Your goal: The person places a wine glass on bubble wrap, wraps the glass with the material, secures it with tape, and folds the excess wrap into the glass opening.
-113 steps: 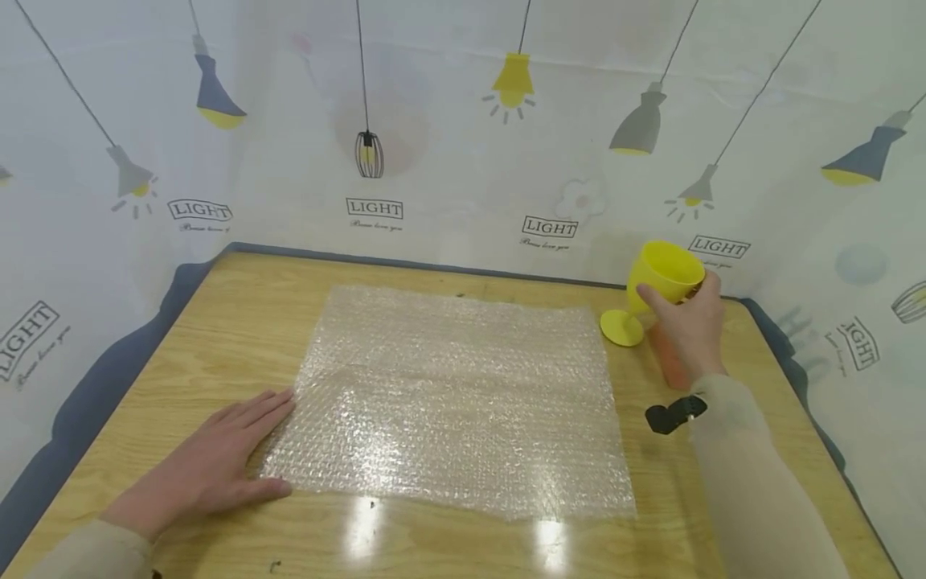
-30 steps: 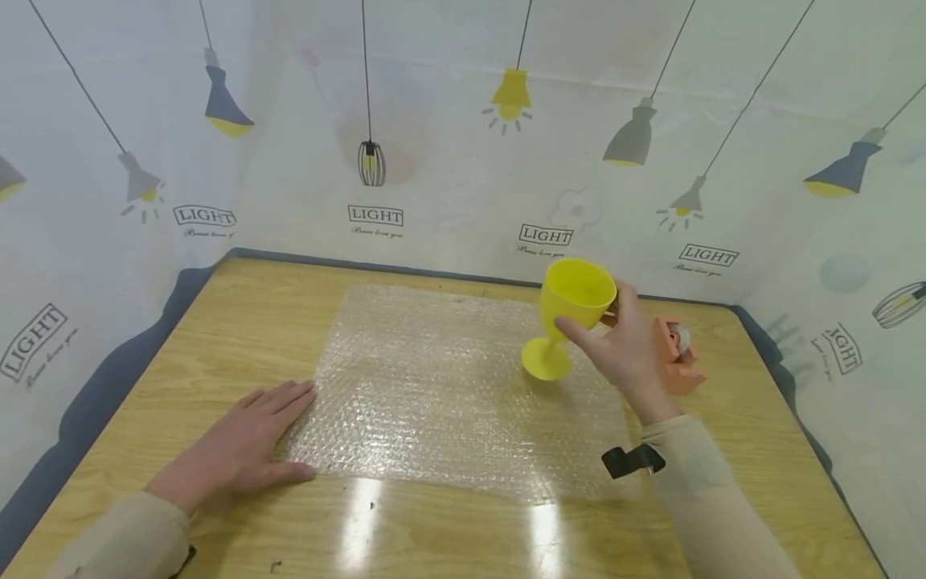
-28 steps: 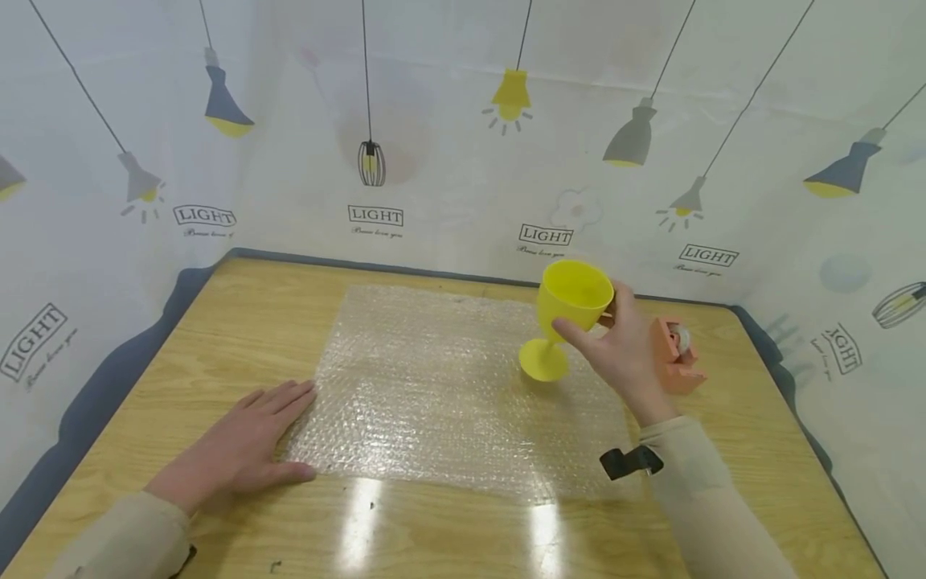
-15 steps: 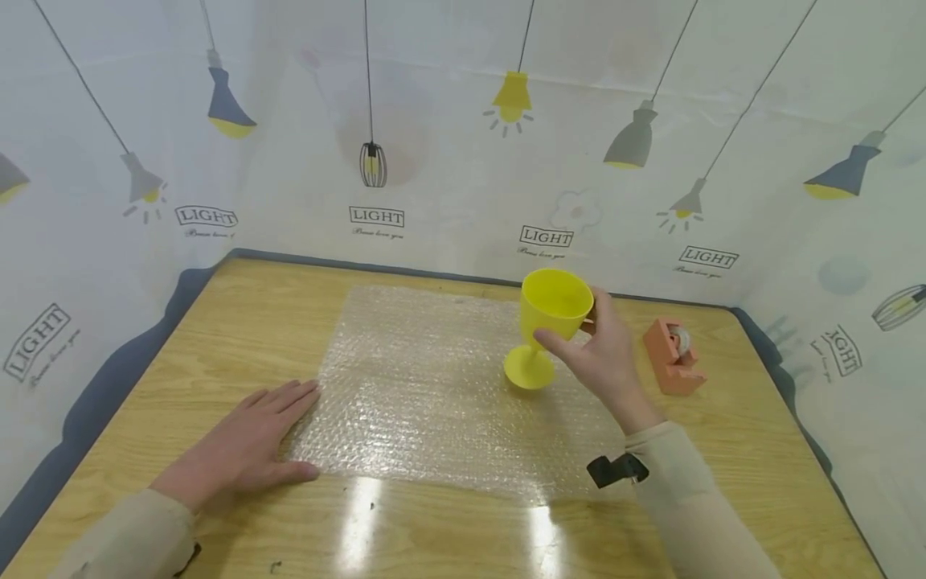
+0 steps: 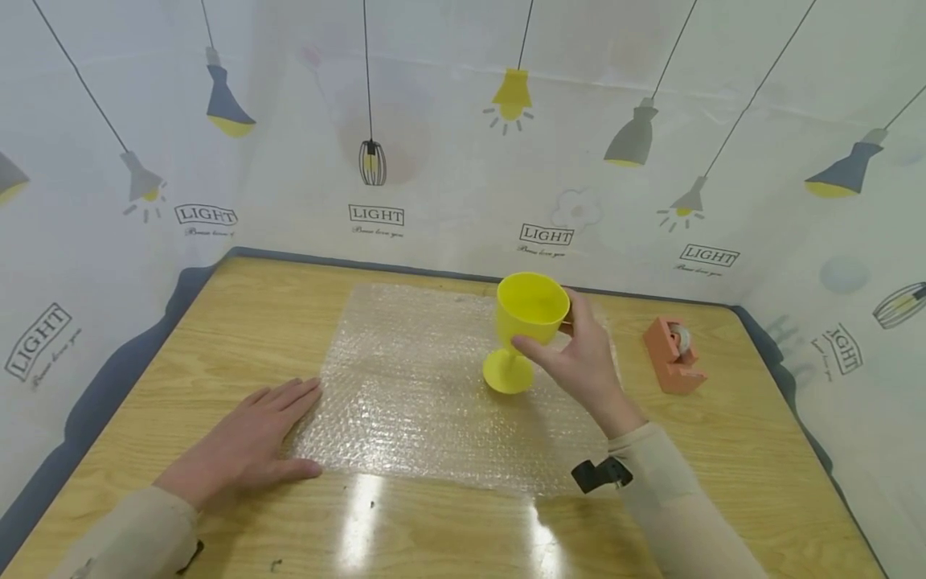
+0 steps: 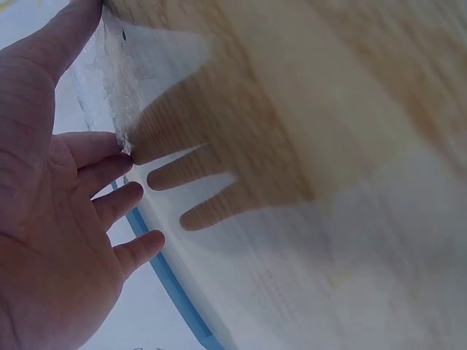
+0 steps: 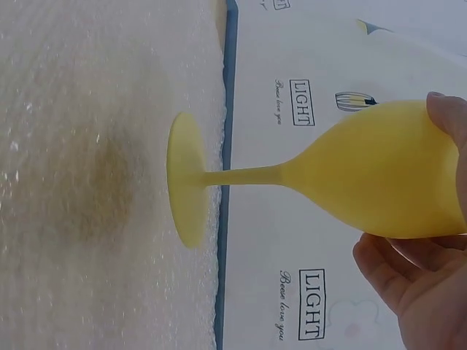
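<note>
A yellow goblet [image 5: 534,312] is held upright by my right hand [image 5: 579,362], with thumb and fingers around its bowl. In the right wrist view, the goblet's round foot [image 7: 188,179] hangs just above the bubble wrap [image 7: 87,73], apart from it. The bubble wrap [image 5: 412,402] lies flat as a sheet over the middle of the table. My left hand [image 5: 246,442] lies with fingers extended at the sheet's left edge. Seen in the left wrist view, the fingers of that left hand [image 6: 66,204] are spread, and the fingertips meet the table near the wrap.
An orange tape dispenser [image 5: 673,354] with a clear roll stands right of the wrap. The wooden table [image 5: 239,322] ends at a fabric backdrop [image 5: 448,145] printed with lamps, which rises behind and on both sides.
My right hand has carried the goblet left from beside the tape dispenser to above the bubble wrap, lowering it slightly lately. The dispenser now shows fully. My left hand has stayed at the sheet's edge.
</note>
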{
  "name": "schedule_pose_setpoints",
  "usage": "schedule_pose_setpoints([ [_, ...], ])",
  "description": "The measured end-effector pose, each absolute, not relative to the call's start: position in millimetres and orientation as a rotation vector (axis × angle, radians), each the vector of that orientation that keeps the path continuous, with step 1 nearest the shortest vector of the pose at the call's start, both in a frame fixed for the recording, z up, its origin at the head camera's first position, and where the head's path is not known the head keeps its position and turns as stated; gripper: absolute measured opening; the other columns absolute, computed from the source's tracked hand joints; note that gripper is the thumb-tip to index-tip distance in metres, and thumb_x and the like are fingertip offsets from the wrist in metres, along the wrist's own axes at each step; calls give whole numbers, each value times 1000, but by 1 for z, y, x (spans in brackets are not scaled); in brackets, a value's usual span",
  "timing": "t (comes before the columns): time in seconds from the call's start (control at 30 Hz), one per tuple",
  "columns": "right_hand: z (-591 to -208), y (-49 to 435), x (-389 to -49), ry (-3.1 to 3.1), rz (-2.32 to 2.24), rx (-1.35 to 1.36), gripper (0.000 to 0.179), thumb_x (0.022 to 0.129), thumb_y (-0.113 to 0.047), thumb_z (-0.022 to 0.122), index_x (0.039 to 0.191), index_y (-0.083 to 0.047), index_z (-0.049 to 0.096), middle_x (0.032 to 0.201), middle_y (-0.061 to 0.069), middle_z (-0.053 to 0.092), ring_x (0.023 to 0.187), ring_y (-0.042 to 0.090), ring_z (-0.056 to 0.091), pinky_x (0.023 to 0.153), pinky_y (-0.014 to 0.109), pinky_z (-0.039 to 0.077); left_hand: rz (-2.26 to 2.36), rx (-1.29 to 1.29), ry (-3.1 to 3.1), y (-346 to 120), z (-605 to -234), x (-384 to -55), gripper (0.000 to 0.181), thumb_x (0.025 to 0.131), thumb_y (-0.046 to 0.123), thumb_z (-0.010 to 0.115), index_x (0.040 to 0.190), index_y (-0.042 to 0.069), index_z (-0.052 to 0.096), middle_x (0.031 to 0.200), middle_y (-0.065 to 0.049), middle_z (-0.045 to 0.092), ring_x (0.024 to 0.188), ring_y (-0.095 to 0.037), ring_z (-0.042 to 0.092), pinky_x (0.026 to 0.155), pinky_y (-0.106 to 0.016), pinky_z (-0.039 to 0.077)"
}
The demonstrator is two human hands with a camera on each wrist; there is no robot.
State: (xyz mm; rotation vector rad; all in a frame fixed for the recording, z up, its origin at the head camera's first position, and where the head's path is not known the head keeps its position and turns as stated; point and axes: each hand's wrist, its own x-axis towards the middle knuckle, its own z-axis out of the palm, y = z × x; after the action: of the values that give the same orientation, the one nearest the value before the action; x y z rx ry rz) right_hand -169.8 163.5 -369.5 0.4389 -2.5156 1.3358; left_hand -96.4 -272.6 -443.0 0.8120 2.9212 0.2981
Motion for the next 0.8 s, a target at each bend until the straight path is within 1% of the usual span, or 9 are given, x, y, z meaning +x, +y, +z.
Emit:
schedule_pose_setpoints([
  [0.27, -370, 151, -167, -2517, 1384, 491, 76, 84, -20, 88, 144, -5, 44, 132, 10, 60, 118, 26, 60, 102, 45, 54, 309, 798, 2921, -272, -444, -97, 108, 86, 77, 61, 156, -2, 39, 163, -19, 37, 147, -44, 38, 118, -63, 32],
  [0.5, -371, 143, -165, -2516, 1431, 533, 77, 84, -20, 88, 145, -5, 44, 133, 9, 61, 119, 25, 60, 105, 44, 53, 316, 800, 2912, -272, -443, -97, 108, 86, 78, 60, 156, -2, 39, 163, -20, 37, 146, -44, 39, 118, -63, 33],
  [0.67, -372, 138, -163, -2513, 1446, 562, 78, 83, -20, 89, 146, -6, 44, 133, 7, 61, 119, 23, 61, 104, 41, 54, 323, 797, 2913, -272, -442, -97, 108, 86, 77, 62, 156, -3, 39, 163, -20, 37, 146, -44, 39, 117, -64, 33],
  [0.8, -375, 133, -162, -2508, 1472, 596, 78, 82, -18, 89, 145, -5, 45, 133, 8, 61, 120, 24, 61, 104, 42, 54, 323, 794, 2907, -272, -441, -97, 108, 86, 76, 63, 155, -3, 39, 163, -20, 37, 146, -43, 39, 115, -65, 35],
])
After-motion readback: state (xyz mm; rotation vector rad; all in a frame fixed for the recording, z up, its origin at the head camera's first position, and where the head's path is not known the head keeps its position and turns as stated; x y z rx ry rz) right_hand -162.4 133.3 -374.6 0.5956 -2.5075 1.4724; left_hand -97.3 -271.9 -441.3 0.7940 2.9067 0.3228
